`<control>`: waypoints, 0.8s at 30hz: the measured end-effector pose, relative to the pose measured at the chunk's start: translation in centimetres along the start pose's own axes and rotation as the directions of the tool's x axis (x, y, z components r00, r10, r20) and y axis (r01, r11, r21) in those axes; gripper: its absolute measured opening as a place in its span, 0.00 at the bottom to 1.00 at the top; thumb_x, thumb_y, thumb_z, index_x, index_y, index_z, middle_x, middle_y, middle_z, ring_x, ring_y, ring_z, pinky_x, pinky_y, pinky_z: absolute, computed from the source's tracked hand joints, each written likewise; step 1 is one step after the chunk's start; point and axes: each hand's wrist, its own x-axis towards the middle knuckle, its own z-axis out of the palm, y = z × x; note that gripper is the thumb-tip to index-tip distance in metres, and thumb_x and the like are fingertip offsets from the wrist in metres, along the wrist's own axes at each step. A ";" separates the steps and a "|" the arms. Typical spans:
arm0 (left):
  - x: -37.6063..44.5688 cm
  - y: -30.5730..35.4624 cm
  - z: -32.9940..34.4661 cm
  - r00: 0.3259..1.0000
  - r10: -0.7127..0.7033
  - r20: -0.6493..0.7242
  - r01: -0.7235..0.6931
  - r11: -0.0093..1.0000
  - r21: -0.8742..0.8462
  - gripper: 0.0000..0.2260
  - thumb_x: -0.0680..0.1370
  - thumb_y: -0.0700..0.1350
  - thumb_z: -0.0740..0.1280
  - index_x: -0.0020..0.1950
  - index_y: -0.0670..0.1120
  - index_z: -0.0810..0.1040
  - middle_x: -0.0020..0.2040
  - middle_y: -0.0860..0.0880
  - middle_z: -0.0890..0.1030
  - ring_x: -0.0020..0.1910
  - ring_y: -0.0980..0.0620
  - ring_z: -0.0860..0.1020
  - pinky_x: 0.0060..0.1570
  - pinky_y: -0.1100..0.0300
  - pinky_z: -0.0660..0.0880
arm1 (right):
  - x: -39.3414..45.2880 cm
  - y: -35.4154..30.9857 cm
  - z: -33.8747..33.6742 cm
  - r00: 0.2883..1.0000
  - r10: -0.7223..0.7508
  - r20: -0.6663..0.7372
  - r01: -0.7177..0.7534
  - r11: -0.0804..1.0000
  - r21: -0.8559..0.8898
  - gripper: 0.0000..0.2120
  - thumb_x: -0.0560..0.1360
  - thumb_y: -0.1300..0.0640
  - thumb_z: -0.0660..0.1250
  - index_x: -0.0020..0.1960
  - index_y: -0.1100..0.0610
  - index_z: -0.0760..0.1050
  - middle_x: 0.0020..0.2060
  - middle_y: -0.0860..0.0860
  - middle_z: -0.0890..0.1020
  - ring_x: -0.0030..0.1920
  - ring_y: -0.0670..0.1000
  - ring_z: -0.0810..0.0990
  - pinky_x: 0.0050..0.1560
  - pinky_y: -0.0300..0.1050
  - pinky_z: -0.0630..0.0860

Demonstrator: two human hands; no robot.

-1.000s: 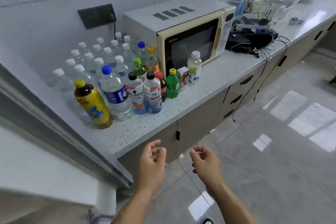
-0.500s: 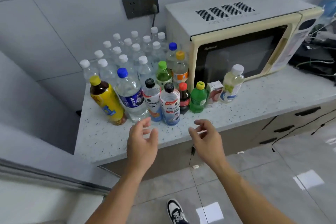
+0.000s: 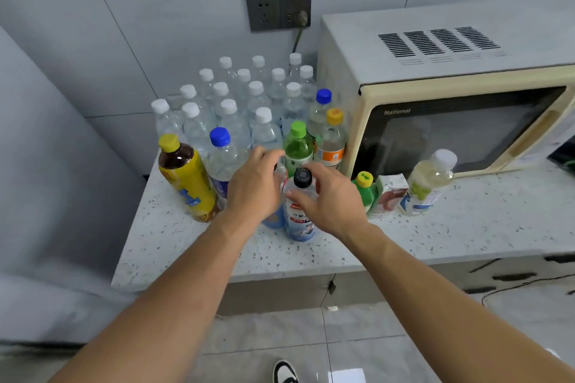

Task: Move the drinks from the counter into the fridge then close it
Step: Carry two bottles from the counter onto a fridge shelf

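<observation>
My right hand [image 3: 329, 196] curls round the black-capped bottle [image 3: 300, 211], left hand [image 3: 253, 186] cups its hidden neighbour; full, smooth, weighty, so I'd grip mid-body.

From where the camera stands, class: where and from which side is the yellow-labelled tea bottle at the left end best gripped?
Grip the yellow-labelled tea bottle round its labelled body, coming from its left or front. It stands at the row's open end, while a blue-capped water bottle crowds its right.
</observation>
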 end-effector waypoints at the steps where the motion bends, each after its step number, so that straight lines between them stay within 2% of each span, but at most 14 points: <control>1: 0.0 0.1 -0.2 1.000 -0.012 -0.011 0.012 1.000 -0.004 0.15 0.79 0.45 0.68 0.66 0.47 0.75 0.62 0.46 0.73 0.50 0.43 0.80 0.45 0.51 0.74 | 0.2 0.1 -0.1 1.000 -0.013 -0.004 0.013 1.000 -0.003 0.17 0.71 0.42 0.74 0.50 0.54 0.77 0.37 0.43 0.73 0.38 0.49 0.74 0.35 0.45 0.68; 4: -1.5 0.6 -0.6 0.998 -0.031 -0.046 0.031 1.000 -0.001 0.08 0.77 0.48 0.71 0.53 0.46 0.78 0.52 0.47 0.74 0.42 0.45 0.79 0.40 0.51 0.75 | 0.1 0.4 -0.5 1.000 -0.009 -0.013 0.009 1.000 0.003 0.18 0.70 0.43 0.75 0.42 0.55 0.71 0.32 0.46 0.74 0.32 0.51 0.73 0.31 0.49 0.71; 6: -3.4 0.8 -0.6 0.996 -0.051 -0.078 0.049 0.999 -0.018 0.09 0.75 0.48 0.73 0.47 0.46 0.75 0.47 0.49 0.73 0.37 0.47 0.77 0.33 0.55 0.73 | -0.8 0.7 -1.0 0.999 0.025 -0.040 -0.024 1.000 0.020 0.19 0.69 0.47 0.75 0.41 0.56 0.67 0.30 0.49 0.74 0.30 0.55 0.73 0.30 0.51 0.72; 8: -5.5 0.6 -0.5 0.989 -0.111 -0.101 0.105 0.993 -0.061 0.13 0.72 0.49 0.75 0.43 0.47 0.72 0.43 0.50 0.73 0.36 0.49 0.74 0.31 0.59 0.68 | -2.3 1.3 -1.7 0.996 0.047 -0.082 -0.042 0.997 0.059 0.18 0.69 0.50 0.75 0.40 0.56 0.66 0.27 0.50 0.72 0.28 0.55 0.71 0.27 0.49 0.70; 11: -8.6 0.6 0.1 0.952 -0.288 -0.101 0.272 0.951 -0.147 0.17 0.70 0.52 0.77 0.40 0.49 0.68 0.40 0.51 0.72 0.36 0.51 0.72 0.31 0.62 0.64 | -5.0 2.6 -2.8 0.986 0.111 -0.126 -0.093 0.986 0.139 0.20 0.70 0.50 0.75 0.38 0.57 0.64 0.26 0.49 0.69 0.26 0.51 0.68 0.26 0.42 0.64; 14: -12.2 1.0 1.8 0.862 -0.493 -0.121 0.456 0.857 -0.241 0.18 0.69 0.56 0.76 0.39 0.51 0.67 0.40 0.52 0.73 0.36 0.57 0.73 0.31 0.65 0.64 | -7.8 3.5 -3.1 0.970 0.214 -0.116 -0.186 0.960 0.211 0.20 0.70 0.52 0.75 0.37 0.58 0.64 0.32 0.51 0.68 0.33 0.49 0.64 0.31 0.38 0.59; 16: -14.5 1.3 3.4 0.768 -0.632 -0.102 0.560 0.740 -0.372 0.19 0.69 0.55 0.76 0.39 0.51 0.67 0.43 0.47 0.75 0.38 0.53 0.77 0.31 0.60 0.71 | -9.8 3.6 -2.9 0.956 0.277 -0.100 -0.240 0.930 0.279 0.19 0.69 0.52 0.74 0.39 0.59 0.64 0.37 0.52 0.69 0.37 0.46 0.64 0.35 0.34 0.63; 17: -15.6 1.4 4.3 0.709 -0.701 -0.073 0.593 0.649 -0.477 0.19 0.69 0.54 0.77 0.39 0.50 0.67 0.46 0.43 0.77 0.38 0.48 0.80 0.31 0.53 0.76 | -10.9 3.7 -2.7 0.945 0.320 -0.075 -0.281 0.905 0.319 0.19 0.70 0.51 0.73 0.39 0.58 0.64 0.38 0.53 0.70 0.39 0.46 0.66 0.37 0.33 0.65; 18: -16.6 1.7 5.2 0.648 -0.761 -0.039 0.602 0.543 -0.585 0.19 0.69 0.52 0.78 0.39 0.48 0.68 0.48 0.40 0.77 0.37 0.43 0.82 0.30 0.51 0.78 | -11.9 3.9 -2.4 0.924 0.380 -0.031 -0.344 0.866 0.364 0.18 0.70 0.49 0.72 0.40 0.57 0.64 0.39 0.54 0.71 0.41 0.46 0.69 0.38 0.34 0.67; 19: -17.5 2.1 6.0 0.588 -0.808 -0.004 0.598 0.438 -0.671 0.19 0.68 0.50 0.79 0.40 0.47 0.69 0.49 0.39 0.77 0.36 0.42 0.84 0.27 0.55 0.78 | -12.8 4.1 -2.0 0.887 0.461 0.040 -0.435 0.801 0.412 0.18 0.71 0.48 0.71 0.41 0.55 0.64 0.39 0.56 0.73 0.41 0.50 0.73 0.39 0.41 0.72; 20: -18.2 2.5 6.8 0.535 -0.844 0.036 0.590 0.343 -0.731 0.19 0.68 0.50 0.80 0.40 0.46 0.69 0.48 0.39 0.79 0.33 0.43 0.84 0.26 0.59 0.77 | -13.7 4.2 -1.6 0.831 0.542 0.128 -0.533 0.708 0.464 0.17 0.73 0.47 0.70 0.42 0.54 0.64 0.40 0.58 0.75 0.41 0.55 0.77 0.40 0.51 0.77; 21: -18.7 2.8 7.5 0.491 -0.867 0.084 0.580 0.253 -0.774 0.19 0.68 0.49 0.80 0.42 0.46 0.70 0.45 0.42 0.80 0.31 0.44 0.84 0.26 0.59 0.77 | -14.5 4.2 -1.3 0.769 0.605 0.206 -0.608 0.594 0.527 0.15 0.76 0.48 0.68 0.43 0.54 0.64 0.41 0.58 0.77 0.40 0.57 0.80 0.39 0.56 0.80; 24: -19.3 3.3 8.9 0.402 -0.892 0.207 0.503 0.026 -0.864 0.19 0.69 0.46 0.79 0.46 0.43 0.70 0.34 0.49 0.81 0.26 0.50 0.81 0.32 0.53 0.81 | -16.0 4.4 -0.1 0.607 0.719 0.340 -0.696 0.273 0.664 0.12 0.80 0.54 0.65 0.44 0.57 0.65 0.43 0.56 0.78 0.41 0.54 0.83 0.38 0.50 0.83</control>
